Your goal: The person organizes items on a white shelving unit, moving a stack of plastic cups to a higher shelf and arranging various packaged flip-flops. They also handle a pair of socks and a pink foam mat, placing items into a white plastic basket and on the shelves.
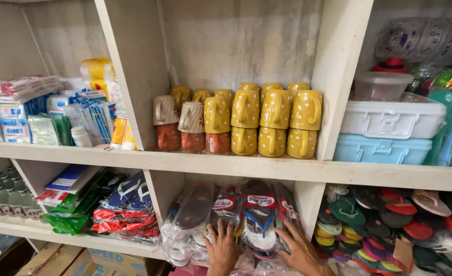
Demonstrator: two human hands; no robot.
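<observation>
Left hand (pixel 222 250), right hand (pixel 301 251) spread flat on bagged sandals (pixel 246 214); wrists cut off.

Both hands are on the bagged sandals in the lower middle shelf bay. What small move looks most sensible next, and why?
Probably close the left hand on one bagged sandal pair and ease it out. Both it and the right hand lie flat on tightly packed upright bags, gripping nothing.

Whitewashed shelves (pixel 246 166), spotted mugs (pixel 274 122), seemingly bagged sandals (pixel 236 209)
</observation>
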